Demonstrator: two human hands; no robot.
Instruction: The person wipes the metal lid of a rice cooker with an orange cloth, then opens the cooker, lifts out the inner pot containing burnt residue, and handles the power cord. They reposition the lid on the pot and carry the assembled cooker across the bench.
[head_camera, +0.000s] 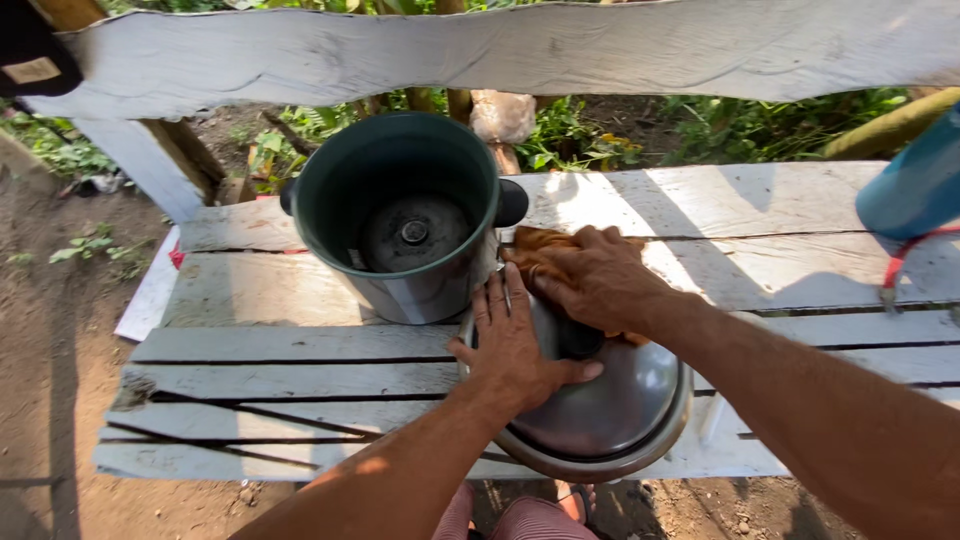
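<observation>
Pressed flat by the left hand (515, 345), a steel lid (600, 405) is steadied on the bench (300, 375).
An orange cloth (535, 245) is gripped, apparently, by the right hand (590, 275) against the lid's top, beside the pot (395, 215).

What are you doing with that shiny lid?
A person has a metal lid lying on a white plank table. The left hand presses flat on the lid, and the right hand holds a brown cloth against its far edge. An open cooker pot stands just beside the lid.
</observation>
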